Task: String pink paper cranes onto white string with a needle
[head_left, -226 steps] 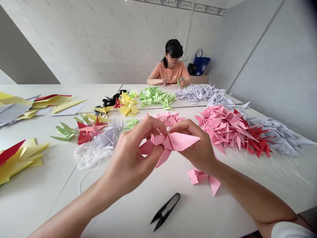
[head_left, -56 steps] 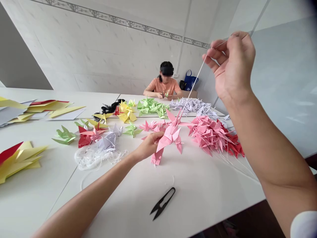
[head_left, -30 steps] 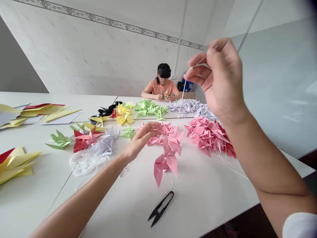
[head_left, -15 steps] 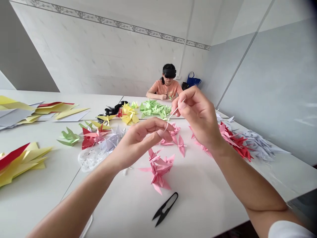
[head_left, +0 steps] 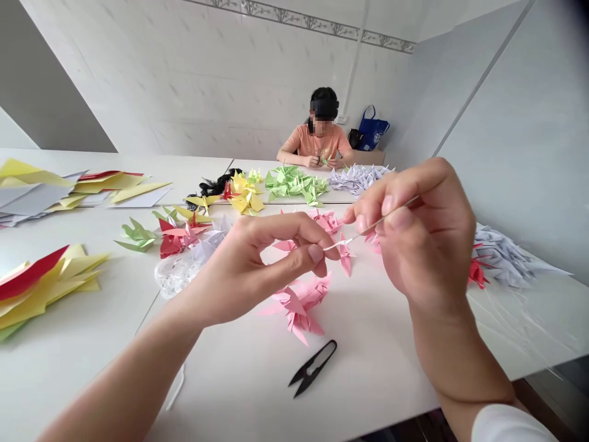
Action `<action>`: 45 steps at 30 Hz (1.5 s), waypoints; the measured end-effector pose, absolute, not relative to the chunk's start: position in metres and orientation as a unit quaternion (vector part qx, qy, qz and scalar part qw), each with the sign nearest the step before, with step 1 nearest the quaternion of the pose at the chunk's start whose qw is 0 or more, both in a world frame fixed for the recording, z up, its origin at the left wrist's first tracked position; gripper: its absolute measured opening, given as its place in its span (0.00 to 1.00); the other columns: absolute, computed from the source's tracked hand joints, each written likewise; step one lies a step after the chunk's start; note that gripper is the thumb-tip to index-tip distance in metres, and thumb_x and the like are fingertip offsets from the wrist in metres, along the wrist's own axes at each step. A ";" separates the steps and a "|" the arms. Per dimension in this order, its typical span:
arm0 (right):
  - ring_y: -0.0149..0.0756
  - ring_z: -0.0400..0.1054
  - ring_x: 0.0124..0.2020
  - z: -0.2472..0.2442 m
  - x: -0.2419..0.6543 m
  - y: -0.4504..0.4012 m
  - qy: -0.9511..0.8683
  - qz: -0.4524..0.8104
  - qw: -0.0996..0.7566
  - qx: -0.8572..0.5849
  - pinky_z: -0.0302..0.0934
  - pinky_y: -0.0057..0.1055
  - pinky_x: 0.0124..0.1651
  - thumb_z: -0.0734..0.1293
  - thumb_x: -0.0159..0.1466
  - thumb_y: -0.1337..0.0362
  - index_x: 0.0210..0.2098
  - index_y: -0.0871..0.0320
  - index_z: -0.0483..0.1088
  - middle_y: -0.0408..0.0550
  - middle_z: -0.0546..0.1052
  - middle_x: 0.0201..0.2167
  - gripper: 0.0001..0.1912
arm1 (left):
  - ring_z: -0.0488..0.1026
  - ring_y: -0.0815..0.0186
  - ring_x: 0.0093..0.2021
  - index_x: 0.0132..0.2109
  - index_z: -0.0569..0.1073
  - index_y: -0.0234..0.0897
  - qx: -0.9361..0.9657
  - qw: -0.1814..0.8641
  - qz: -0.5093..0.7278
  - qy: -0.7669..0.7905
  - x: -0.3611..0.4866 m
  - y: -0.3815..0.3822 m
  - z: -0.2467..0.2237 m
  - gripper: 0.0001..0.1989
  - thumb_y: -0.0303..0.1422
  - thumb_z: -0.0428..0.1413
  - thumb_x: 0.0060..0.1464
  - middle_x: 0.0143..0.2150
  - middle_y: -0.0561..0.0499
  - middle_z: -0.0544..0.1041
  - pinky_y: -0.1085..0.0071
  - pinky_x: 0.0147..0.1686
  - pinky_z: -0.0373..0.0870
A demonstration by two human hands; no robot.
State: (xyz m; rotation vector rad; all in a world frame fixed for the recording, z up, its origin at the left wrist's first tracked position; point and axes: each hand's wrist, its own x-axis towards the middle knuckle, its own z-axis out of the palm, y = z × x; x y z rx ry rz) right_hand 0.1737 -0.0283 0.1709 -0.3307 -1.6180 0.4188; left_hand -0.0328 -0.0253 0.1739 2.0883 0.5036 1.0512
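White thread [head_left: 343, 242] now lower, between hands [head_left: 251, 264] [head_left: 427, 245]

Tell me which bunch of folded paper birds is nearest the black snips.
The pink cluster just beyond the black snips; the other pink birds, the green bunch and the yellow bunch all lie farther back.

Matt paper and thin metal
My needle [head_left: 376, 224] looks like smooth metal, my thread [head_left: 342, 244] like dull fibre — below, the cranes [head_left: 298, 318] are crisp matt paper, the snips [head_left: 298, 376] dull metal, the table [head_left: 368, 350] smooth with a faint sheen.
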 end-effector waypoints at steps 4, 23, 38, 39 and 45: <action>0.37 0.69 0.29 0.166 0.178 -0.029 -0.720 0.197 0.651 -0.138 0.72 0.39 0.36 0.68 0.68 0.65 0.36 0.50 0.70 0.43 0.73 0.29 0.04 | 0.77 0.72 0.34 0.40 0.79 0.38 0.816 0.380 0.393 0.189 -0.030 -0.023 0.173 0.08 0.25 0.56 0.66 0.32 0.55 0.80 0.77 0.36 0.73; 0.33 0.71 0.34 0.155 0.191 -0.005 -0.735 0.230 0.611 -0.183 0.70 0.32 0.38 0.71 0.67 0.62 0.36 0.54 0.70 0.43 0.73 0.32 0.06 | 0.74 0.69 0.28 0.37 0.78 0.37 0.824 0.338 0.337 0.305 -0.025 -0.010 0.169 0.08 0.32 0.56 0.65 0.26 0.53 0.78 0.74 0.31 0.71; 0.35 0.73 0.38 0.152 0.189 -0.008 -0.760 0.240 0.582 -0.160 0.71 0.37 0.44 0.69 0.67 0.71 0.34 0.54 0.70 0.43 0.77 0.33 0.06 | 0.69 0.71 0.27 0.37 0.78 0.37 0.821 0.334 0.334 0.321 -0.024 -0.010 0.169 0.09 0.34 0.56 0.65 0.27 0.53 0.75 0.76 0.26 0.65; 0.35 0.74 0.39 0.152 0.189 -0.009 -0.765 0.238 0.577 -0.155 0.71 0.37 0.44 0.69 0.66 0.71 0.34 0.54 0.70 0.44 0.78 0.34 0.06 | 0.69 0.71 0.27 0.36 0.78 0.37 0.821 0.330 0.336 0.322 -0.024 -0.011 0.168 0.10 0.35 0.56 0.65 0.28 0.53 0.75 0.76 0.26 0.64; 0.34 0.74 0.36 0.153 0.189 -0.010 -0.737 0.210 0.625 -0.147 0.72 0.36 0.41 0.69 0.66 0.72 0.34 0.54 0.70 0.44 0.79 0.34 0.07 | 0.60 0.72 0.24 0.35 0.77 0.36 0.827 0.327 0.333 0.313 -0.024 -0.011 0.164 0.11 0.35 0.55 0.65 0.24 0.55 0.69 0.75 0.23 0.58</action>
